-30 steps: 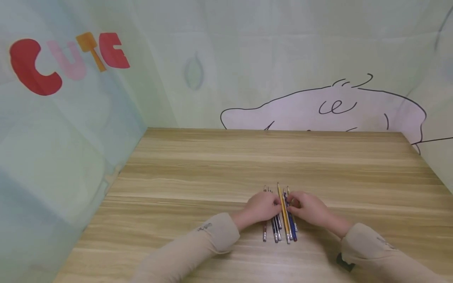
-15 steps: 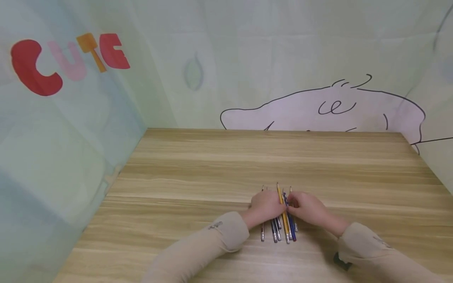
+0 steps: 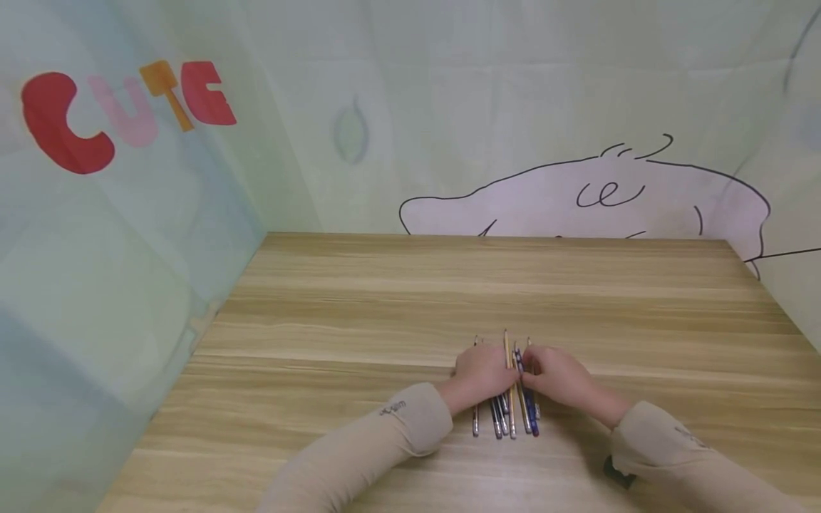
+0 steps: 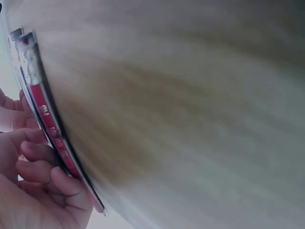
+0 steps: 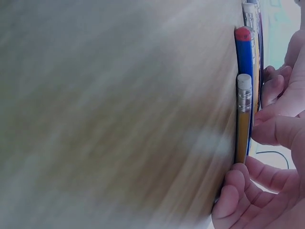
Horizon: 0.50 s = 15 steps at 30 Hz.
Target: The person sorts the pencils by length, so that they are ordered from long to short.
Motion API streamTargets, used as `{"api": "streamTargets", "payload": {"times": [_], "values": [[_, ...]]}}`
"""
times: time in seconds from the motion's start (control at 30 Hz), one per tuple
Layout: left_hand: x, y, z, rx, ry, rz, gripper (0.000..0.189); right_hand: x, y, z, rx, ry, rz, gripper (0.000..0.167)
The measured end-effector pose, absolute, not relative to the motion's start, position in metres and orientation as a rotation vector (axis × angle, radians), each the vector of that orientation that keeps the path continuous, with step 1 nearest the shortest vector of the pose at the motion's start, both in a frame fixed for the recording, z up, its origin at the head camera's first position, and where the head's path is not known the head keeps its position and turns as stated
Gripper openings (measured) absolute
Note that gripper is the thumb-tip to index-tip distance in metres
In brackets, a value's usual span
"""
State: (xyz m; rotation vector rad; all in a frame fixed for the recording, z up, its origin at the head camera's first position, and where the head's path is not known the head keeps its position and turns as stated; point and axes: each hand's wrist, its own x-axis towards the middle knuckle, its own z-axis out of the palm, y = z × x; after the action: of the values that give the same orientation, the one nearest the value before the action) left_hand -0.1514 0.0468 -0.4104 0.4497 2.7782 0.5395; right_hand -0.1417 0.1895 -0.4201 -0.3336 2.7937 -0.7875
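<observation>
Several pencils lie side by side on the table, eraser ends toward me. Among them are a yellow pencil [image 3: 512,413], a blue pencil [image 3: 534,417] and dark pencils [image 3: 497,420]. My left hand [image 3: 482,372] reaches over the left part of the row and grips pencils, hiding their middles. In the left wrist view its curled fingers lie against a red pencil [image 4: 51,124]. From the right, my right hand [image 3: 561,375] holds the row with bent fingers and thumb. Its fingers meet a yellow pencil with a white eraser [image 5: 244,129] in the right wrist view, beside a red-ended blue pencil [image 5: 244,52].
The wood-grain table [image 3: 359,306] runs back to a printed cloth wall [image 3: 308,142]. A cloth with coloured letters hangs along the left side [image 3: 96,249]. Under the right sleeve [image 3: 661,434] a small dark object [image 3: 618,472] shows.
My left hand has shifted right, its thumb now near the right hand's. The leftmost pencil has moved slightly left. The yellow pencil has straightened, its eraser end shifting left. My right hand stays almost in place.
</observation>
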Motion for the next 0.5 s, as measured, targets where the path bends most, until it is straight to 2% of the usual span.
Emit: {"api": "streamTargets", "payload": {"times": [0.5], "values": [[-0.1548, 0.0421, -0.4164, 0.488, 2.783, 0.519, 0.038, -0.1407, 0.1964, -0.4223, -0.367, 2.801, -0.838, 0.014]]}}
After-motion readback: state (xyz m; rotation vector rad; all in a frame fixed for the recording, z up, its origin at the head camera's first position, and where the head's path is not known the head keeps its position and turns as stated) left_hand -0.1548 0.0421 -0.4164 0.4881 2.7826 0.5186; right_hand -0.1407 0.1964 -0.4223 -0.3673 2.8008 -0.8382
